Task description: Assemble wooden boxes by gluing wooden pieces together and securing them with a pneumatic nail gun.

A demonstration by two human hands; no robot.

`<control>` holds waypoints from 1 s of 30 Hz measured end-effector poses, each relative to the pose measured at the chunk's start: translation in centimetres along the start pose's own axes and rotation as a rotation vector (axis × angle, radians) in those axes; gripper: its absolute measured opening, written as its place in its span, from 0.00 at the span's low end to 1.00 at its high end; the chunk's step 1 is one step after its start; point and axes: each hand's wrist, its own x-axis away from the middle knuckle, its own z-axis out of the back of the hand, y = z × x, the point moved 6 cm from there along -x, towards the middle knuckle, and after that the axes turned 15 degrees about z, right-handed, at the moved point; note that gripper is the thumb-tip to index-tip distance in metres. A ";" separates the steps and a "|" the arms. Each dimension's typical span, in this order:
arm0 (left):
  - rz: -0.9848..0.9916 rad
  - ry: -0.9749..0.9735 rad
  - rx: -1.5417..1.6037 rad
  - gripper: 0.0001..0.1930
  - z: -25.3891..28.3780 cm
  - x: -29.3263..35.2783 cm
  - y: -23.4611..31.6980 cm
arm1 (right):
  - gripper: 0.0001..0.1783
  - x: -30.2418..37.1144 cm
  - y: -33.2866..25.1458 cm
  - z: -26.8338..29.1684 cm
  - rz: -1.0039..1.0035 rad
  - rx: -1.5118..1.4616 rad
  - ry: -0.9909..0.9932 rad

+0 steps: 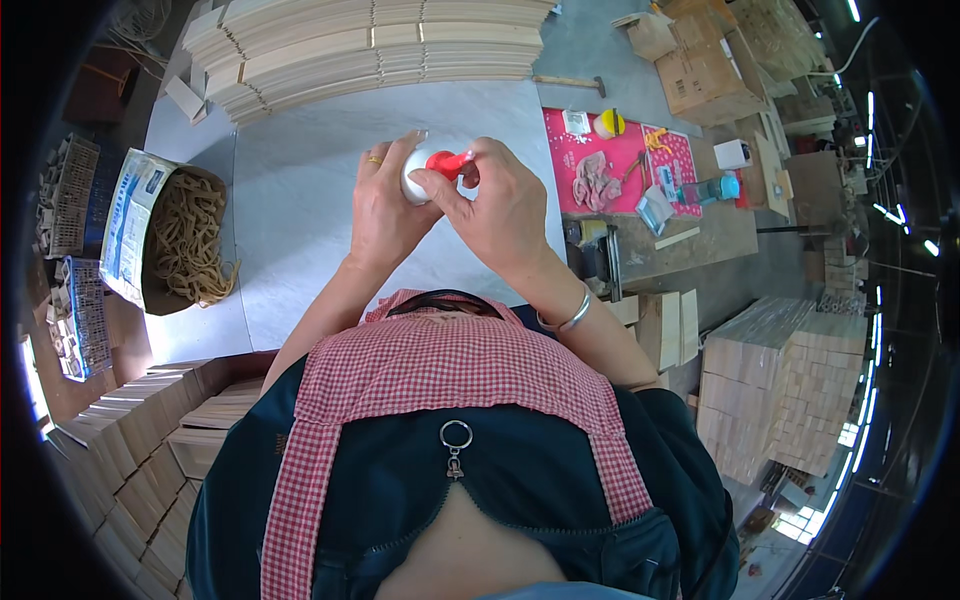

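Observation:
Over the pale grey tabletop (300, 200), both hands meet on a white bottle (412, 185) with a red nozzle cap (447, 163). My left hand (385, 205), a ring on one finger, is wrapped round the bottle's white body and partly hides it. The fingers of my right hand (500, 205) are closed at the red cap, pinching near its tip, which points right. My right thumb lies against the cap's base. What is inside the bottle does not show.
Bundled wooden slats (370, 45) stand along the table's far edge. At left, an open box (125, 235) holds tangled tan bands. To the right, a pink mat (565, 135) bears a rag, a yellow-lidded jar and a blue-capped bottle. A hammer (575, 82) lies beyond it.

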 end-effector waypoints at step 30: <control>0.012 -0.802 0.254 0.23 -2.2 -0.4 0.3 | 0.23 -0.3 0.3 -0.8 0.477 0.113 -0.093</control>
